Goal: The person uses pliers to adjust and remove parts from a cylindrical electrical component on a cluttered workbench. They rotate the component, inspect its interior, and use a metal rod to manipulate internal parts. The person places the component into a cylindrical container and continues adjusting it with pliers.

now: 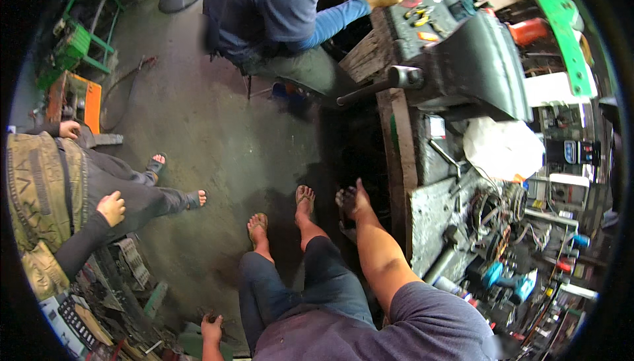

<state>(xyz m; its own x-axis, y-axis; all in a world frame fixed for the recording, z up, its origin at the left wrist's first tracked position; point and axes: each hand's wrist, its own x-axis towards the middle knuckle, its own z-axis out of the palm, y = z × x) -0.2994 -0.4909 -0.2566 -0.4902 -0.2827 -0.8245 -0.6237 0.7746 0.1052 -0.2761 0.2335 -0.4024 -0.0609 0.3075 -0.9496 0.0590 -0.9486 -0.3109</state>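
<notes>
My right hand (354, 201) hangs in front of the workbench (404, 163), just left of its wooden edge. Its thumb stands apart from the dark, smudged fingers, and nothing shows in it. Low on the left, my left hand (212, 331) is partly in view near a green surface (193, 343). Its darkened fingertips seem spread and blend into the dim background; I see no thing held there. On the bench top closest to my right hand lies a worn metal plate (429, 219). A large dark bench vise (475, 64) with a bar handle (363, 92) stands further along.
A person in a blue shirt (271, 4) works at the bench's far end, near yellow-handled pliers (421, 16). Another person (112, 189) sits at the left. Crowding the bench are a white bag (503, 148), a teal power drill (522, 286) and cables. A green metal frame (98, 63) stands far left.
</notes>
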